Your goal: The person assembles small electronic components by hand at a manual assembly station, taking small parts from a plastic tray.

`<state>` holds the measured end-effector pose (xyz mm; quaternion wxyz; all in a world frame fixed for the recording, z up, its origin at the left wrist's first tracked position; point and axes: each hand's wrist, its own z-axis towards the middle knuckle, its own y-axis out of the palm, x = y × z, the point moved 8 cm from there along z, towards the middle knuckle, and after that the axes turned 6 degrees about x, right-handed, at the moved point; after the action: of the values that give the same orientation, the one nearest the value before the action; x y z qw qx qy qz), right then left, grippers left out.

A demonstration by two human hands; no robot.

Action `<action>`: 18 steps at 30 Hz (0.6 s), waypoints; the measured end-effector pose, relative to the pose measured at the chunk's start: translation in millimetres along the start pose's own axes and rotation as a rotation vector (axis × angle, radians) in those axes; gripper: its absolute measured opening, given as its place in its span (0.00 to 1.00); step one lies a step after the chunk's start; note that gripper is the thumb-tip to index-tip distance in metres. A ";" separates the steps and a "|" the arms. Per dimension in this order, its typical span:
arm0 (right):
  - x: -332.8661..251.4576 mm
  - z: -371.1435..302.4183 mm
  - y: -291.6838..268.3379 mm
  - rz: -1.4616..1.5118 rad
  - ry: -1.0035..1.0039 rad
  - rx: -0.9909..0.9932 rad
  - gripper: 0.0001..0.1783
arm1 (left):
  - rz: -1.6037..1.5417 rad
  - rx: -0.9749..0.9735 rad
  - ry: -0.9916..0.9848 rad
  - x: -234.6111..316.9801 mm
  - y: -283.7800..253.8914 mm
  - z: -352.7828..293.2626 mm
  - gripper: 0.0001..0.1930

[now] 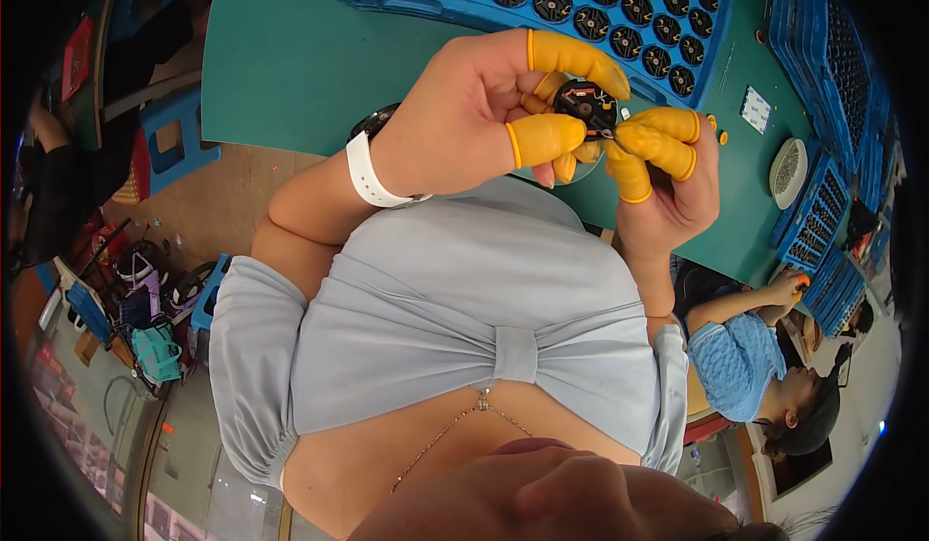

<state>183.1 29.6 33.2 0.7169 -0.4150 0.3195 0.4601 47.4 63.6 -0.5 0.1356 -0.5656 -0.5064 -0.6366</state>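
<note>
A small round black part (586,104) with a metal strip and tiny fittings on its face is in my left hand (455,115), pinched between thumb and fingers that wear yellow finger cots. My right hand (670,175), also in yellow finger cots, is closed at the part's right edge. Its fingertips press together there around something too small to make out. Beyond both hands lies a blue tray (426,6) with rows of similar round black parts. Below the held part, a clear round rim (586,171) shows partly behind my fingers.
On the green table (281,76), a white bowl (789,173) of tiny pieces and a small white packet (756,109) lie to the right. Stacked blue trays (808,47) stand farther right. Another person (740,357) works at the lower right. A blue stool (184,135) stands at left.
</note>
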 end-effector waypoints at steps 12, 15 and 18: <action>39.4 0.3 16.1 0.722 0.633 -0.301 0.14 | 0.029 -0.100 -0.100 -8.4 5.3 -2.2 0.17; 40.8 0.9 15.4 0.745 0.677 -0.322 0.12 | 0.035 -0.102 -0.086 -5.4 4.7 -2.0 0.17; 41.0 -2.0 17.9 0.747 0.710 -0.298 0.11 | 0.026 -0.031 -0.068 -2.4 2.1 -0.1 0.18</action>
<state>181.6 48.1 -7.5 0.2856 -0.5002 0.5995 0.5557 49.7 61.6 -1.6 0.1179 -0.5956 -0.4933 -0.6229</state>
